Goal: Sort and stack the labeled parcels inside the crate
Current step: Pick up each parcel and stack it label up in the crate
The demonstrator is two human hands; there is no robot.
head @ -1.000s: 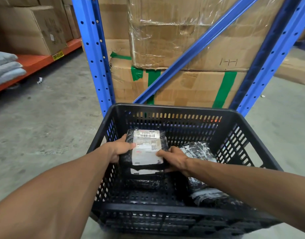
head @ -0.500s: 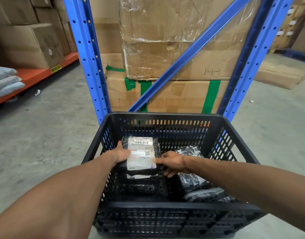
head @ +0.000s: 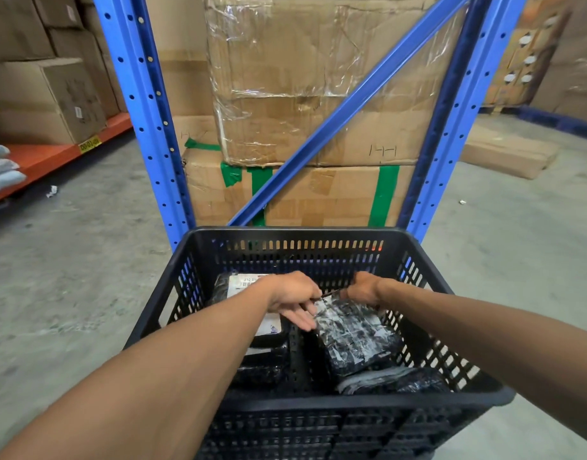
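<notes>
A black slotted plastic crate (head: 318, 232) stands on the floor in front of me. On its left side lies a stack of black parcels; the top one carries a white label (head: 244, 282), partly hidden by my left forearm. On the right side a black shiny-wrapped parcel (head: 351, 336) is tilted up. My right hand (head: 363, 288) grips its far edge. My left hand (head: 297, 302) touches its left edge, fingers extended. Another dark parcel (head: 394, 383) lies below it near the crate's front right corner.
A blue steel rack (head: 146, 111) with a diagonal brace stands right behind the crate, with stacked cardboard boxes (head: 302, 94) behind it. An orange shelf (head: 53, 154) with boxes and grey bundles runs along the left. A flat carton (head: 507, 154) lies on the concrete floor at right.
Both hands left the labelled parcel on the left stack and moved right. They now hold the shiny black parcel on the right side, lifted and tilted.
</notes>
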